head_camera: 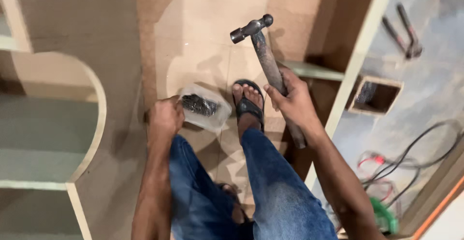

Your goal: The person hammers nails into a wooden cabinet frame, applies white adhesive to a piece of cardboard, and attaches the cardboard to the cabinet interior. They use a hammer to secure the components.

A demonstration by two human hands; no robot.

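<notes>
The right hand [290, 97] is closed tight around a hammer [268, 61] near the middle of the frame – its head points up. The left hand [165, 116] is curled shut, touching a clear bag of small dark nails [203, 107] on the floor, beside a sandaled foot [247, 102].

Clear plastic bag [205, 107], dark contents, on floor

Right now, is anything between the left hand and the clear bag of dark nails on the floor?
Nothing visible. The left hand is already at the near edge of the clear bag of nails, apparently touching it. The right hand holds the hammer raised off to the side, beyond the sandalled foot.
</notes>
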